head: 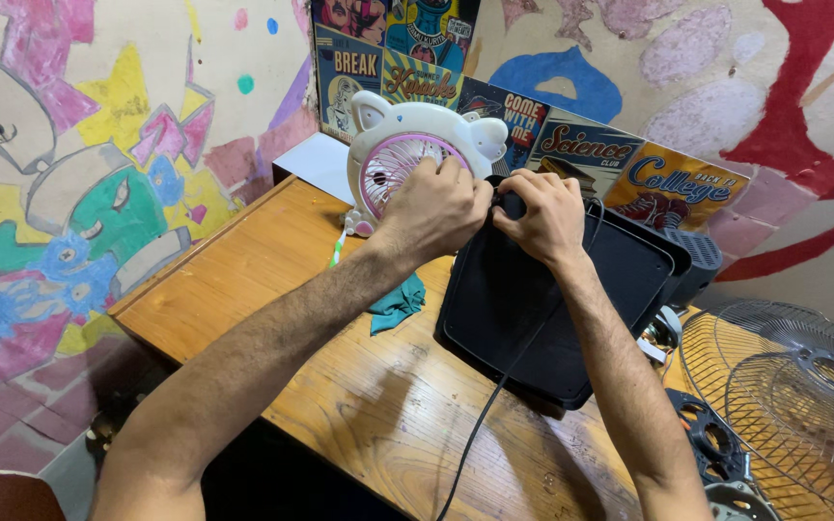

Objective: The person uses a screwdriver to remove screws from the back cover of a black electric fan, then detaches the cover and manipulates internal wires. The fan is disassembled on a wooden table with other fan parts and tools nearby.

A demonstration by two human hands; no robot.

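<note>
A flat black appliance (571, 289) with a tray-like top lies on the wooden table (272, 289). My left hand (436, 207) and my right hand (542, 217) meet at its far left corner, fingers closed on something small and dark there; exactly what is hidden. A black cable (494, 405) runs from that corner across the appliance and off the table's near edge. Just behind my left hand stands a small white desk fan (407, 145) with a pink grille and ear-like bumps.
A teal cloth (398, 304) lies by the appliance. A large metal fan grille (793, 386) and black fan parts (711, 439) sit at the right. Colourful posters (581, 145) lean against the painted wall. A white box (316, 159) is behind the small fan.
</note>
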